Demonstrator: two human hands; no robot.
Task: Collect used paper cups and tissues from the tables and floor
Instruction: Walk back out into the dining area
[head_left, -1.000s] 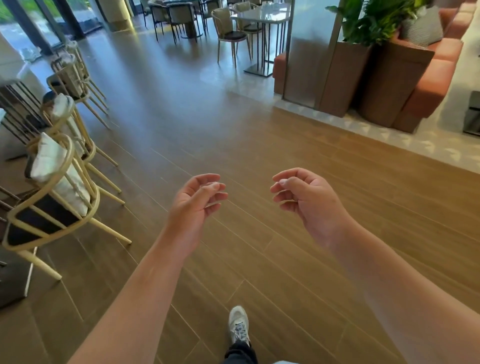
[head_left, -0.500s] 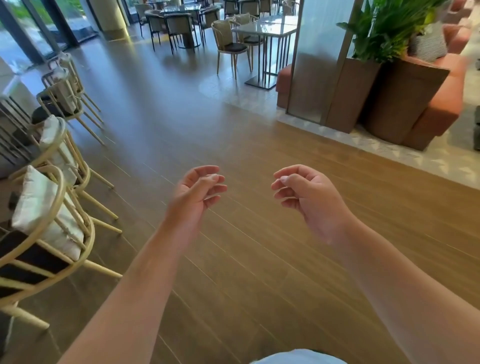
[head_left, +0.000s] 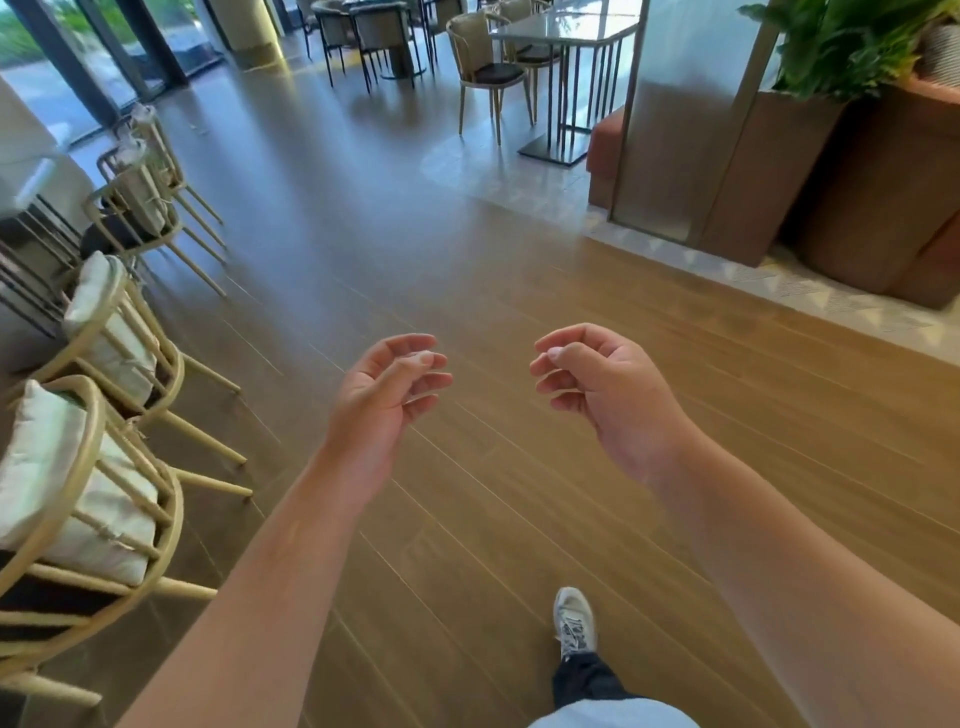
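Wooden floor (head_left: 519, 467) beneath both hands, with no paper cup or tissue visible anywhere on it. Left hand (head_left: 387, 387) and right hand (head_left: 597, 387) held out side by side, fingers loosely curled, holding nothing. Row of chairs (head_left: 93, 467) left of the left hand; bench (head_left: 561, 31) far ahead of the right hand, top bare so far as visible. Cups probably light, thin-walled, easily crushed: best pinched at the rim. Tissues probably soft and limp: best gathered in the fingers.

no text, label, brand, number or sign can be read anywhere.
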